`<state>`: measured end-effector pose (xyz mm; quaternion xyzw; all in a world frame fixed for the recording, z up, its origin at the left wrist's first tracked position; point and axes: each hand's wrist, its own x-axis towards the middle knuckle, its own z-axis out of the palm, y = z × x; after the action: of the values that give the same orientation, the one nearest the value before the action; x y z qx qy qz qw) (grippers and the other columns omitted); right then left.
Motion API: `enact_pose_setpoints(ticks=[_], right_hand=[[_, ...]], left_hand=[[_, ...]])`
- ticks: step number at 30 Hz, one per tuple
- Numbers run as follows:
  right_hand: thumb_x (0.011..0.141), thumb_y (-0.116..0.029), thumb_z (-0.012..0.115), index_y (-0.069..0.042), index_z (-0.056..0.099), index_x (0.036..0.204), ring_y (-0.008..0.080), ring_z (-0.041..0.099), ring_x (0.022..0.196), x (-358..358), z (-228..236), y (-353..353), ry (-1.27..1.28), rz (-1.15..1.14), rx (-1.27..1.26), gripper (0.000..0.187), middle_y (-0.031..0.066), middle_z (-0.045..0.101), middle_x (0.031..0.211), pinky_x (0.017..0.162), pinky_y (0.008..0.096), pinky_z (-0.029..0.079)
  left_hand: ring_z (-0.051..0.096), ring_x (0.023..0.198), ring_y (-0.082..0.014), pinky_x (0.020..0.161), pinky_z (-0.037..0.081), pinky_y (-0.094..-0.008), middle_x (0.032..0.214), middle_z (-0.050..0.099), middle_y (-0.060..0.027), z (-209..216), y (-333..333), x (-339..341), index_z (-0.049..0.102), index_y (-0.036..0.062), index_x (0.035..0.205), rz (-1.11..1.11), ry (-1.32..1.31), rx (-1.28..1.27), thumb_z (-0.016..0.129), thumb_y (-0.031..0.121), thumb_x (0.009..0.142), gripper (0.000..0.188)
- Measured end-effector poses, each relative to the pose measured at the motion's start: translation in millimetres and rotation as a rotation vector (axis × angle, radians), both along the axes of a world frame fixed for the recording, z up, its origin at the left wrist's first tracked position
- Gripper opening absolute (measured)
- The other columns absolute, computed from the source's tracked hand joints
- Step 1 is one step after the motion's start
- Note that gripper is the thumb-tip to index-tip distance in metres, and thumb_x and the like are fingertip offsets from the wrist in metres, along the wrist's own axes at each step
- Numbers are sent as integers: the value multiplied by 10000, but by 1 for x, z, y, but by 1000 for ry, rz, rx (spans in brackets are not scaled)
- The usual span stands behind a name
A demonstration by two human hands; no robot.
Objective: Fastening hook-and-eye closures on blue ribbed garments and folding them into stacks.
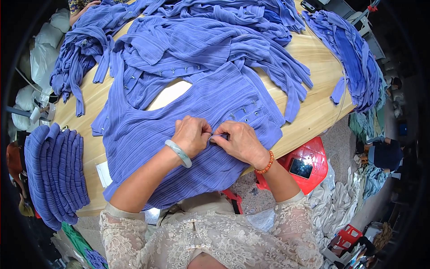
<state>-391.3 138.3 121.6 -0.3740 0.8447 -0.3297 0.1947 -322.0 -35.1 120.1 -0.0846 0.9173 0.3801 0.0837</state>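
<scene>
"The garment (148, 148), what colour?"
"Violet-blue, with fine ribbed lines."
"And the blouse (224, 233)?"
"Cream, in floral lace."
"The bangle (180, 154)?"
"Pale green; the beaded bracelet (267, 166) is orange-red."
"The stool (319, 154)?"
"Red; the table (316, 58) is yellowish wood grain."

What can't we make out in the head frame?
All head view:
Exact pinch spot on the purple ribbed top: hidden by left hand and right hand.
Smartphone screen content: too small.
Most of the co-worker: cut off by top edge.
Lower layers of purple garment pile: covered by upper ones.
</scene>
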Motion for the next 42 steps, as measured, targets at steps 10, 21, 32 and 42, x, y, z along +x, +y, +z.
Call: enact_pose_setpoints(ticks=[10,21,32,42], right_hand=[[778,-259,787,-31,738,860,375,692,798,0,0,0,-51,-72,84,248,208,698,782,721,444,553],[840,-228,728,-57,717,929,355,672,856,-6,9,31,49,-11,54,193,137,684,887,754,444,536],[823,-206,721,-62,695,848,325,663,832,-17,-16,27,135,-7,-34,149,108,681,867,731,407,531],[800,-218,752,-19,723,873,288,684,703,-19,-7,24,36,-79,-37,214,150,702,793,654,376,533]], left_hand=[[630,604,-178,584,497,-330,698,681,-143,7,1,-4,715,-45,893,-14,-122,69,635,40,810,143],[557,842,-264,837,398,-391,812,668,-97,1,4,4,713,31,889,19,17,-104,650,88,831,103],[580,946,-309,831,387,-443,887,689,-115,-22,30,-22,709,93,823,-65,134,-220,673,123,785,60],[600,927,-337,829,397,-434,847,711,-124,-17,26,-33,722,139,760,-30,-64,-23,621,160,794,108]])
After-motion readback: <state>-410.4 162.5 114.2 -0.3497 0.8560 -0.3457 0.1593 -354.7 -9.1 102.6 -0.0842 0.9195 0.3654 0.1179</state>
